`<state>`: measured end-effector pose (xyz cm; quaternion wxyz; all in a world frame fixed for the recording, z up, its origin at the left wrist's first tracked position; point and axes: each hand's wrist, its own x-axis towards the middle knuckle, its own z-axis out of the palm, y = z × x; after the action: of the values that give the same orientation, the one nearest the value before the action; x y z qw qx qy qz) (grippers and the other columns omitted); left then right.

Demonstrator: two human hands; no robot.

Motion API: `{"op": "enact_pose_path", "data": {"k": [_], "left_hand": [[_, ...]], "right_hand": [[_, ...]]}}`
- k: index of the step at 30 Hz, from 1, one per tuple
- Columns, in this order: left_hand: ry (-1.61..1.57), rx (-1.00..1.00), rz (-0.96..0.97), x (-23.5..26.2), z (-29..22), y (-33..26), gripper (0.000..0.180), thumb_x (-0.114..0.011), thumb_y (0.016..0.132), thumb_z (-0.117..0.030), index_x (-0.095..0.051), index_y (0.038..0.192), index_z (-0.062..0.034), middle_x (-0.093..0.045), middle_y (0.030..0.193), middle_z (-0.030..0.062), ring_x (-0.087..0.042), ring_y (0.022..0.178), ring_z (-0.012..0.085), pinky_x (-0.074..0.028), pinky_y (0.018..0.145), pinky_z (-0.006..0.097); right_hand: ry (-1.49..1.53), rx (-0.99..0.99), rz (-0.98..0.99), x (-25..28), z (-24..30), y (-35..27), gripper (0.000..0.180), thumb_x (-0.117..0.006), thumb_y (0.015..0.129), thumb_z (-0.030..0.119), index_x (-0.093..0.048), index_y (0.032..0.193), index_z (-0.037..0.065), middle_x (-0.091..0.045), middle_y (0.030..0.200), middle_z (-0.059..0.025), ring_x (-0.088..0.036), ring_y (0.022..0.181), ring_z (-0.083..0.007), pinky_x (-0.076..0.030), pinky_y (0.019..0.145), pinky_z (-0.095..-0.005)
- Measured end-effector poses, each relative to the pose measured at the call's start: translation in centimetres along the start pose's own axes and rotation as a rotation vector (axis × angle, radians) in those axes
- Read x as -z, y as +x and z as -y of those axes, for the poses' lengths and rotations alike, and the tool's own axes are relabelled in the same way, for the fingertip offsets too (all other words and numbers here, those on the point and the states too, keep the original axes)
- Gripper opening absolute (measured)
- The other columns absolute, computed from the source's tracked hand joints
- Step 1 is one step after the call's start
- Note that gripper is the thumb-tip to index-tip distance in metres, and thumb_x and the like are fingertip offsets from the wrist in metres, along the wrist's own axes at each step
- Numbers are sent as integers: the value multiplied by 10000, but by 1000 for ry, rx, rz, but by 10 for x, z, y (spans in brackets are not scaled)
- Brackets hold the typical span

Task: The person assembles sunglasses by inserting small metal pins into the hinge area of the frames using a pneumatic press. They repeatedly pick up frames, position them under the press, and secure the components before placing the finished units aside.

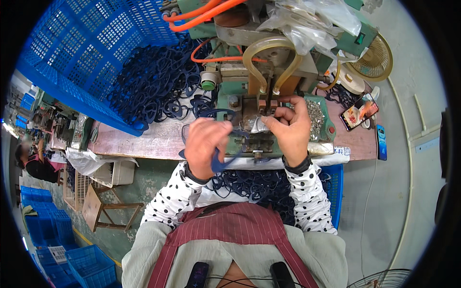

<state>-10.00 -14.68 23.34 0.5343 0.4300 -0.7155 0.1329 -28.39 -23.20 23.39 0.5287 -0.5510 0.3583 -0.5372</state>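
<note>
My left hand (206,144), slightly blurred, is closed around a dark blue looped strip (218,165) in front of a green bench machine (223,101). Part of the strip hangs below the fingers. My right hand (294,126) reaches to the machine's metal working head (269,103), its fingers curled and the thumb bent inward. Whatever lies between those fingertips is too small or hidden to make out. Beside the right hand, a heap of small shiny metal pieces (315,115) lies in a green tray. A whitish scrap (258,126) shows by the thumb.
A large blue basket (72,103) tips toward the bench, spilling dark blue loops (158,81). More loops (259,185) fill a blue crate (334,192) at my lap. A phone (360,113), a fan (377,57) and orange hoses (206,14) surround the machine. A wooden stool (98,206) stands left.
</note>
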Motion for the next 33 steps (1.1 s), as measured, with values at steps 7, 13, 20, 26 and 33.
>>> {"op": "enact_pose_path", "data": {"k": [7,13,20,26,33], "left_hand": [[-354,-384,325,-34,-21,3,336,-652,810,-65,-632,1134,24,-656,1121,168,-655,1025,286,-518,948,441],[-349,-314,306,-44,-19,-2,353,-683,806,-75,-635,1143,17,-653,1143,175,-660,1020,278,-523,946,444],[-292,-260,288,-44,-24,-7,310,-700,794,-60,-672,1092,18,-682,1094,168,-676,1004,279,-524,943,443],[-292,-242,293,-45,-26,-13,329,-684,797,-39,-662,1122,8,-654,1174,152,-657,1058,271,-484,993,457],[7,-139,133,-12,33,-38,266,-619,670,39,-697,878,-108,-652,1002,87,-610,866,259,-473,747,408]], "right_hand": [[-469,170,-161,31,-5,13,516,-757,741,83,-544,1208,25,-707,945,-87,-632,833,-152,-497,744,-294],[-805,-17,-316,156,-82,21,300,-713,818,145,-645,1080,14,-705,853,-124,-673,759,-212,-512,699,-334],[-1365,50,-93,135,-67,-9,338,-729,793,241,-658,1060,44,-650,1019,-199,-626,915,-356,-504,756,-433],[-983,77,-182,147,-89,7,150,-684,844,172,-689,872,25,-669,821,-161,-639,746,-320,-490,690,-382],[-732,52,-313,155,-104,6,148,-646,887,167,-672,966,44,-680,777,-109,-641,670,-221,-496,655,-324]]}}
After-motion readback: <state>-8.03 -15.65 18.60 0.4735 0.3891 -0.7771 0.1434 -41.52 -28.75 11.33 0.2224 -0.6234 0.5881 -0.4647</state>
